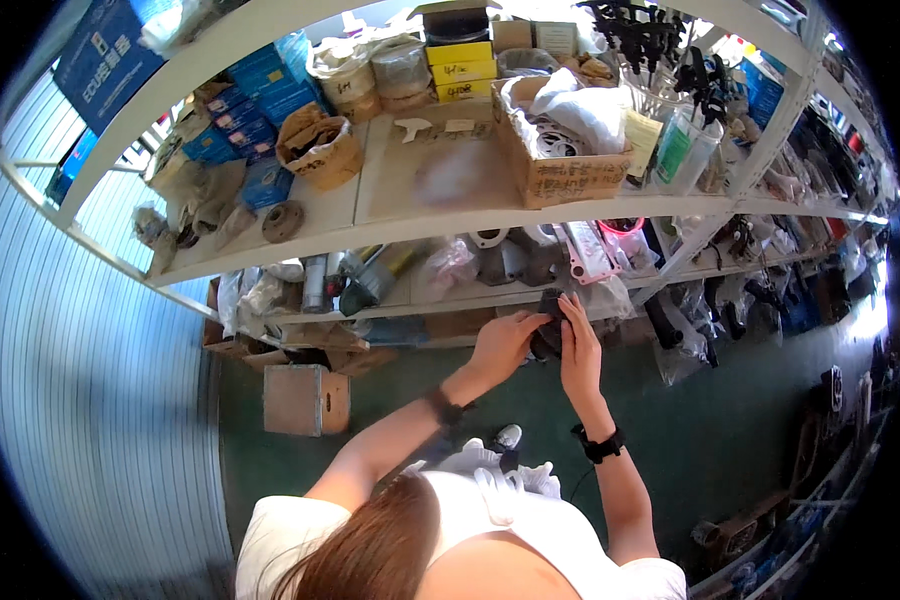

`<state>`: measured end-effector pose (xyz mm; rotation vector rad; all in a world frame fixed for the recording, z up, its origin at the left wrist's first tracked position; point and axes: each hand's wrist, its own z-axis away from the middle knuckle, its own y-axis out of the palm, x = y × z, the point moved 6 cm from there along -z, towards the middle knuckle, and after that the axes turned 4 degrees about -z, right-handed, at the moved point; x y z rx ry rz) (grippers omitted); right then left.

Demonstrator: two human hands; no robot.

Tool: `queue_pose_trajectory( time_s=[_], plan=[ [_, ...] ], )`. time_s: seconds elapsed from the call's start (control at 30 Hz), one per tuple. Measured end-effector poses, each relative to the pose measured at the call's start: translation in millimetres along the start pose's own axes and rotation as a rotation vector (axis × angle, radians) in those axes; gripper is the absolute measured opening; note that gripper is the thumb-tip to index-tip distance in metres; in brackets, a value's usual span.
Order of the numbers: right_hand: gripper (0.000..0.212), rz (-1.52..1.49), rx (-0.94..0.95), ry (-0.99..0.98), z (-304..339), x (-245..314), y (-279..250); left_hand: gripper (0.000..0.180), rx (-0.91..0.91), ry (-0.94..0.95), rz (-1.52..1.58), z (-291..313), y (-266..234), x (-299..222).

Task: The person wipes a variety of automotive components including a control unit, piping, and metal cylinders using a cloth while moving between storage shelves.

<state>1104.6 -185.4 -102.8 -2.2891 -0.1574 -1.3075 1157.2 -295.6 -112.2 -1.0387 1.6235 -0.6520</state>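
Both my hands meet in front of the lower shelf, around a small dark part point(549, 325) with a rough, blackish look. Its kind is hard to make out, since my fingers cover much of it. My left hand point(505, 343) grips it from the left side with curled fingers. Against its right side lies my right hand point(580, 346), fingers pointing up and closed along it. Just beyond, on the lower shelf, are grey metal parts point(515, 262) and a pink-edged flat gasket point(590, 250).
The upper shelf point(370, 222) holds an open cardboard box point(570, 182) with a white bag, a brown paper bag point(320, 150), yellow boxes point(462, 72) and a round metal disc point(282, 221). A wooden box point(306, 400) stands on the green floor. Bagged parts point(678, 350) hang at right.
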Motion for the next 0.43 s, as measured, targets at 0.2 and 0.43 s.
queue_pose_trajectory(
  time_s=[0.2, 0.43],
  plan=[
    [0.028, 0.125, 0.058, 0.106, 17, -12, 11, 0.033, -0.209, -0.149, 0.114, 23, -6, 79],
    [0.035, 0.345, 0.401, 0.466, 113, -94, 19, 0.034, -0.176, -0.755, 0.134, 155, -12, 210]
  ],
)
